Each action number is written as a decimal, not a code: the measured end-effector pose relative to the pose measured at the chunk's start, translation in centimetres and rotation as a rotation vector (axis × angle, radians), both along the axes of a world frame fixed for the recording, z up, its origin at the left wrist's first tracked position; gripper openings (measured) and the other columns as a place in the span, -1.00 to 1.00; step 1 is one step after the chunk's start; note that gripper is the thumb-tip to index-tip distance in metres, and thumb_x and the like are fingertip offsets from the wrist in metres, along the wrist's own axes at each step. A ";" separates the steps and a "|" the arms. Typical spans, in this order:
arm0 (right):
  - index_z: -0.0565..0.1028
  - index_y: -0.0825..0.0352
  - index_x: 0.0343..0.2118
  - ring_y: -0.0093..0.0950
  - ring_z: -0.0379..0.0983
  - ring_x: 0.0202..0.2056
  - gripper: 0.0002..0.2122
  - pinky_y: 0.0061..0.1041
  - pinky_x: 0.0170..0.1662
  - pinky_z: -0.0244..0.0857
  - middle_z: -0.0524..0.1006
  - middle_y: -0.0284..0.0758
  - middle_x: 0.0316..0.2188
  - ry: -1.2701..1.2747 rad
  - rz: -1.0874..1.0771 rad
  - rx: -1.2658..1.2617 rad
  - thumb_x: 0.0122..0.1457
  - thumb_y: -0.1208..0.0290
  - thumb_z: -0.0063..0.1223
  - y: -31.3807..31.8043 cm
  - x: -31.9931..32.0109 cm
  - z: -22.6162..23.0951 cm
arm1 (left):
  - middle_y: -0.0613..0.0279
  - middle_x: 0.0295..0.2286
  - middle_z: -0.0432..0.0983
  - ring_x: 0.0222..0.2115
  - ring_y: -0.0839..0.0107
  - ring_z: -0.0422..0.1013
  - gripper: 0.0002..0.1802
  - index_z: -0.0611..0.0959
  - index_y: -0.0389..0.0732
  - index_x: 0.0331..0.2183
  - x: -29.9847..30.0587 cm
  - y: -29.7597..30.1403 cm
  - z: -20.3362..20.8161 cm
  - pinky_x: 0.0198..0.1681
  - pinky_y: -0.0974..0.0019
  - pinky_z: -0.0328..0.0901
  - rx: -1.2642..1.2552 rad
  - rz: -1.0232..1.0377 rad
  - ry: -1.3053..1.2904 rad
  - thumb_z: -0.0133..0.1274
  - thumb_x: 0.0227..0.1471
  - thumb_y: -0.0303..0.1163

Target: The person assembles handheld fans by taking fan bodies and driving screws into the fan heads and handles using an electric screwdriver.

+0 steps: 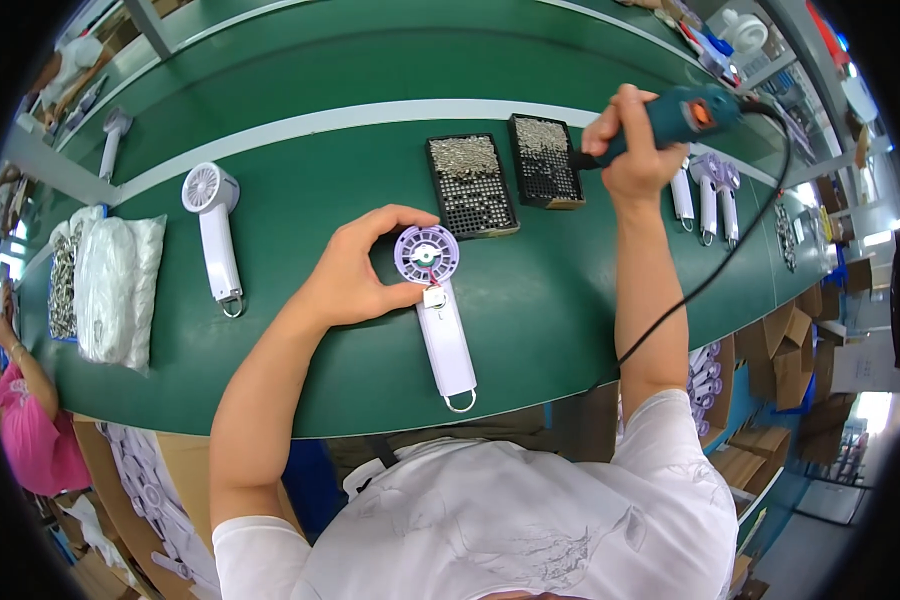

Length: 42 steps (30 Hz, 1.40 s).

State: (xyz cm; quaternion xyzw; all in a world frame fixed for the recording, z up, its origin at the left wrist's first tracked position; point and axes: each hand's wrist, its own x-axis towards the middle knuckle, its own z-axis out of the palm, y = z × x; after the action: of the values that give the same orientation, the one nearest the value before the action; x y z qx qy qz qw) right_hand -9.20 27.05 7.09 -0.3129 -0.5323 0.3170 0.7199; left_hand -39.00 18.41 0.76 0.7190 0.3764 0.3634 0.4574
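Observation:
A small white handheld fan (444, 330) lies on the green table (300, 340), with its round purple head open and a metal ring at its lower end. My left hand (355, 275) pinches the left side of that purple head between thumb and fingers. My right hand (635, 140) is raised farther back and grips a teal electric screwdriver (685, 115). Its tip points left over a black screw tray (546, 160).
A second black screw tray (472, 185) sits left of the first. A finished white fan (215, 230) lies at left beside white bags (120, 285). Several purple-white fans (707, 195) lie at right. The screwdriver's black cord (730, 250) trails down. Cardboard boxes stand below the table edge.

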 end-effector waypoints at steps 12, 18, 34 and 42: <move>0.44 0.36 -0.25 -0.50 0.26 -0.71 -0.82 -0.43 -0.61 0.25 0.36 -0.34 -0.63 0.013 0.569 0.173 0.39 0.40 -0.21 -6.1 -8.1 3.4 | 0.06 -0.16 0.61 -0.10 0.24 0.53 -0.31 0.61 -0.31 -0.05 -0.5 0.3 -0.3 0.07 0.23 0.36 0.006 0.000 0.026 0.41 -0.34 -0.39; 0.40 0.42 -0.28 -0.51 0.28 -0.71 -0.92 -0.42 -0.63 0.30 0.39 -0.30 -0.65 -0.064 0.504 0.143 0.33 0.53 -0.11 -6.9 -11.0 2.3 | 0.06 -0.17 0.61 -0.12 0.23 0.54 -0.33 0.62 -0.30 -0.08 -0.2 0.1 0.0 0.06 0.23 0.38 -0.029 0.000 0.004 0.42 -0.34 -0.38; 0.38 0.43 -0.29 -0.51 0.31 -0.72 -0.99 -0.47 -0.60 0.33 0.43 -0.27 -0.64 -0.150 0.481 0.070 0.29 0.63 -0.08 -6.1 -12.6 0.2 | 0.02 -0.17 0.60 -0.12 0.19 0.55 -0.32 0.62 -0.31 -0.09 -0.5 0.1 0.2 0.04 0.22 0.39 -0.020 0.016 0.033 0.42 -0.37 -0.36; 0.42 0.44 -0.39 -0.52 0.38 -0.72 -0.92 -0.54 -0.65 0.29 0.46 -0.26 -0.69 -0.244 0.449 -0.045 0.23 0.63 0.08 -5.5 -14.0 0.5 | -0.01 -0.18 0.61 -0.14 0.19 0.55 -0.29 0.61 -0.36 -0.08 -0.7 0.3 -0.4 0.02 0.23 0.40 -0.030 0.010 0.021 0.42 -0.37 -0.30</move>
State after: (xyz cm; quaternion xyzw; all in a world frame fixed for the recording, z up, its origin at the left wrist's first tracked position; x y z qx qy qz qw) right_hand -23.24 21.55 7.64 -0.2387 -0.6641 0.4409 0.5546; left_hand -39.66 18.67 0.35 0.7140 0.3902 0.3523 0.4624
